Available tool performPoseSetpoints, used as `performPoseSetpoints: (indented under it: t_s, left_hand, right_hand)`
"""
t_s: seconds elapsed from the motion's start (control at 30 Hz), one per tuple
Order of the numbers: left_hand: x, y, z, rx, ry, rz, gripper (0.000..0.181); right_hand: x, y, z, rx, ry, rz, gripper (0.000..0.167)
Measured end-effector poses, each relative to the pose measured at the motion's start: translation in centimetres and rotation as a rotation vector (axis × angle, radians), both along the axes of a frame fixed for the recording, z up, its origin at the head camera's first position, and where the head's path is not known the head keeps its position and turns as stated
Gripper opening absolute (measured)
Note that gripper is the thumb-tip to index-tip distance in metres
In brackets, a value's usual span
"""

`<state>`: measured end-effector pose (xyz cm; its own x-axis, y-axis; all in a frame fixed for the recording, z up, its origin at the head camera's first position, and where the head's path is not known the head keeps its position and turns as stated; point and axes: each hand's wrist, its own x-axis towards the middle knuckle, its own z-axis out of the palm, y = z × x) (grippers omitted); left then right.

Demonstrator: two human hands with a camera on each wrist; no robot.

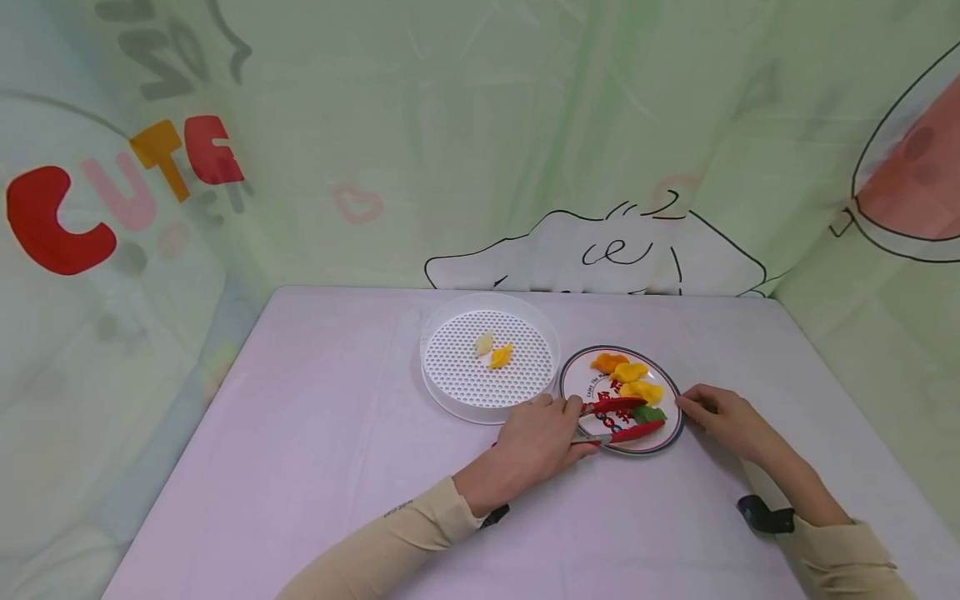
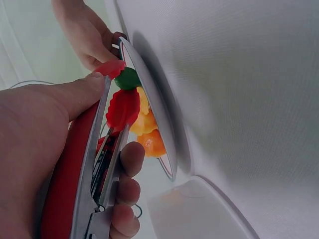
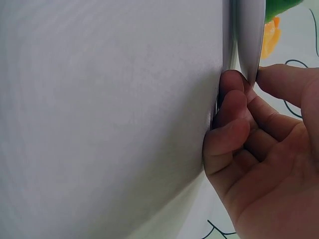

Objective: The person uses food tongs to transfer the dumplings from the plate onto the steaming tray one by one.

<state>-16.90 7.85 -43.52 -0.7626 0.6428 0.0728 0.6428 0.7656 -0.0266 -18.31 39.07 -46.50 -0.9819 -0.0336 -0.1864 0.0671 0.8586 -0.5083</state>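
My left hand [image 1: 536,437] grips metal tongs with red scalloped tips [image 1: 637,431] over a white plate [image 1: 577,382] with a dark rim. The tips stand apart, on either side of a green dumpling-shaped piece [image 1: 651,413]; whether they touch it I cannot tell. Two yellow dumplings [image 1: 641,392] and an orange dumpling [image 1: 609,363] lie farther back on the plate. My right hand [image 1: 727,421] pinches the plate's right edge, thumb on top and fingertips underneath, as the right wrist view shows [image 3: 279,124].
A round white steamer basket [image 1: 441,392] with a perforated bottom stands left of the plate, close to its rim. Inside it lie a yellow dumpling [image 1: 501,357] and a whitish dumpling [image 1: 484,343]. A printed curtain [image 1: 360,150] rises behind the pale table [image 1: 300,433].
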Motion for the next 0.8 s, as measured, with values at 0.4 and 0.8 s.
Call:
performPoseSetpoints:
  t_s: [0.4,0.8]
  left_hand:
    - [-0.13,-0.23,-0.41,0.011,0.019,-0.002,0.054]
    - [-0.25,-0.85,-0.26,0.048,0.023,0.002,0.054]
  right_hand:
    - [-0.10,0.01,0.03,-0.002,0.004,0.011,0.039]
    - [-0.11,0.09,0.02,-0.003,-0.008,0.006,0.038]
